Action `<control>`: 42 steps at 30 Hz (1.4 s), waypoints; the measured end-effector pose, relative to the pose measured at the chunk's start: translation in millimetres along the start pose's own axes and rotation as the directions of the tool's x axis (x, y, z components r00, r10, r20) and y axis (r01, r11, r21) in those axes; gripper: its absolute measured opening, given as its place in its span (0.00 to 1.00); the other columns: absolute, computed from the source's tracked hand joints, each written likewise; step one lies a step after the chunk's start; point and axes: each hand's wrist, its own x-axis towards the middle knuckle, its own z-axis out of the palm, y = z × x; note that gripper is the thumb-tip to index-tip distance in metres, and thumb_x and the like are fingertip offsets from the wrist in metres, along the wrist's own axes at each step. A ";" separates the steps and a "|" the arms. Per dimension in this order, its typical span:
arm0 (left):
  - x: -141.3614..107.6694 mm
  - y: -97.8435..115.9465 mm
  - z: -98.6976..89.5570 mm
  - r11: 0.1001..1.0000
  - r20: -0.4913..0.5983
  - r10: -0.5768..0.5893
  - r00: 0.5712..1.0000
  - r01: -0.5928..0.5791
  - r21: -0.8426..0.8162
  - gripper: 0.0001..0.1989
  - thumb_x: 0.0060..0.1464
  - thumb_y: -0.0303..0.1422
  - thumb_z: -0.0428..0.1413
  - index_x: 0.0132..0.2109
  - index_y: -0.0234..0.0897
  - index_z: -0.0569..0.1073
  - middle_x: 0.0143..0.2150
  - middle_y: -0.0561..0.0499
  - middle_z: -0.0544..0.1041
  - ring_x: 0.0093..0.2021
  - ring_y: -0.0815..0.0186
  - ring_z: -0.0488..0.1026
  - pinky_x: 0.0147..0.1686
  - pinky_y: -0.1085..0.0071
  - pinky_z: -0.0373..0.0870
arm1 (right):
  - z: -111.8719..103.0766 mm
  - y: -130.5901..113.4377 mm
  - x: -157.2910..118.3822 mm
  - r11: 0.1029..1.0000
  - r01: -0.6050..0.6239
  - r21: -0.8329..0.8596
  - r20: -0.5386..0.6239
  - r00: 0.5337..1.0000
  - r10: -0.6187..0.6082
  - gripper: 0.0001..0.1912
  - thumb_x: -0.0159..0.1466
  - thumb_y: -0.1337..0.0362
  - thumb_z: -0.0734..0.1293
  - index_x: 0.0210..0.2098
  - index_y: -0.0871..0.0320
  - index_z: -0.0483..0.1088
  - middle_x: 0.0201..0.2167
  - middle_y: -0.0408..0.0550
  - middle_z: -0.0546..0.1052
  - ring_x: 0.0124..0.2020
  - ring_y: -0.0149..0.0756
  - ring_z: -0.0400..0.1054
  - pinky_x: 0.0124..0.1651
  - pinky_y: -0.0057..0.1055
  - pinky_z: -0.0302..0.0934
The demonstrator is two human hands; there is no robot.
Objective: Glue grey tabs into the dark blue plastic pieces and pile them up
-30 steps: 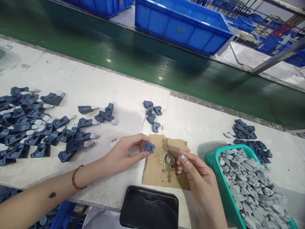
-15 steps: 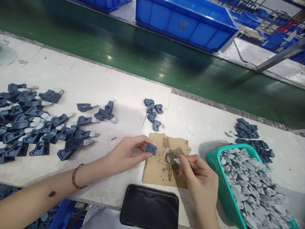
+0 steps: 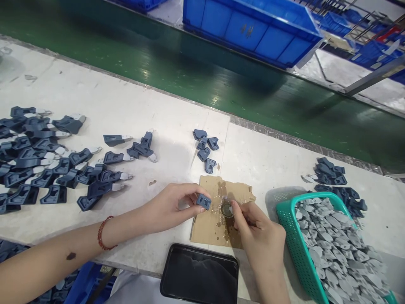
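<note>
Between the thumb and fingers of my left hand (image 3: pixel 180 204) is a dark blue plastic part (image 3: pixel 203 202), held above the left edge of a brown cardboard piece (image 3: pixel 205 228). My right hand (image 3: pixel 259 236) pinches a small light grey piece (image 3: pixel 230 208) over a small round dish (image 3: pixel 226 210) on the cardboard. The fingertips cover most of that piece. Wet spots surround the dish. Several loose dark blue parts (image 3: pixel 203 154) lie just behind the cardboard.
A green basket (image 3: pixel 294 249) of grey pieces stands right; dark blue parts (image 3: pixel 329 171) lie behind it. Many joined parts (image 3: pixel 53 194) cover the left. A black phone (image 3: pixel 199 274) lies at the front edge. Beyond the table run a green belt (image 3: pixel 142 63) and a blue crate (image 3: pixel 249 31).
My right hand has moved slightly left, bringing the grey piece over the dish. My left hand still holds the blue part, a little lower and further right. The view has shifted slightly.
</note>
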 end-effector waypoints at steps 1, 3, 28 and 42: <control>-0.3 0.0 -0.2 1.000 0.004 0.000 1.000 0.000 0.008 0.09 0.65 0.32 0.58 0.50 0.38 0.79 0.45 0.48 0.83 0.44 0.62 0.79 0.46 0.67 0.75 | -0.2 0.0 -0.8 1.000 0.005 -0.009 -0.005 1.000 -0.005 0.23 0.70 0.52 0.67 0.23 0.57 0.66 0.14 0.39 0.69 0.15 0.25 0.58 0.21 0.22 0.50; -0.8 0.0 -0.6 1.000 0.011 0.001 1.000 -0.001 0.023 0.09 0.65 0.32 0.58 0.50 0.39 0.79 0.46 0.48 0.83 0.44 0.62 0.79 0.46 0.67 0.75 | -0.9 -0.3 -1.8 1.000 0.004 -0.011 -0.020 1.000 -0.004 0.23 0.70 0.52 0.67 0.22 0.57 0.66 0.14 0.38 0.68 0.16 0.24 0.59 0.22 0.21 0.51; -1.5 1.1 3.8 1.000 0.008 0.012 1.000 -0.012 0.009 0.09 0.64 0.31 0.59 0.49 0.36 0.80 0.43 0.48 0.83 0.42 0.63 0.79 0.45 0.68 0.74 | -3.7 -9.6 14.6 0.456 -0.481 0.748 0.345 0.870 0.352 0.25 0.60 0.49 0.78 0.21 0.56 0.65 0.09 0.36 0.65 0.10 0.22 0.51 0.14 0.19 0.46; -1.4 1.5 3.6 0.999 0.015 0.008 1.000 -0.008 -0.033 0.10 0.65 0.34 0.59 0.50 0.35 0.79 0.43 0.46 0.83 0.42 0.62 0.78 0.44 0.67 0.74 | -2.3 -26.9 12.4 0.532 -0.338 0.776 0.270 0.941 0.205 0.20 0.67 0.56 0.75 0.24 0.57 0.67 0.11 0.37 0.68 0.11 0.21 0.57 0.17 0.18 0.52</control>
